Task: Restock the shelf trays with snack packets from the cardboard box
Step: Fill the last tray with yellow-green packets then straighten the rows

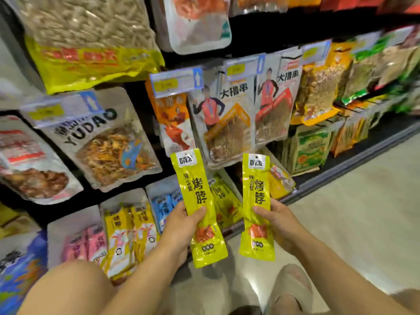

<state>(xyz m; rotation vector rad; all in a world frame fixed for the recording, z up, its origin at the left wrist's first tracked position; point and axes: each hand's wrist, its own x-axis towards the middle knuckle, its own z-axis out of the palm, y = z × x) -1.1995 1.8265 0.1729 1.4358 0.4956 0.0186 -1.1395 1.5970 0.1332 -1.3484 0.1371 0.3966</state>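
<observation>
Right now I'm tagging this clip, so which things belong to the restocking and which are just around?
Job: left hand, left packet, right hand, right packet, matching tray packets.
Just around: YUDAO bag, hanging bags, price tag, slipper.

This single view comes from a wide-angle camera on the person's head, set low: a bare knee (68, 285) and a slipper (293, 285) lie along the bottom edge. It looks forward and down, facing the shop shelving (272, 30) at an angle. Hanging bags (229, 114) fill the left and top, very near the lens, and the shelf run recedes to the upper right beside the pale floor (363, 201). The left hand (181, 226) and right hand (276, 220), holding the left-hand packet (200, 201) and right-hand packet (256, 201), sit close in the lower centre. The edges bend and blur.
</observation>
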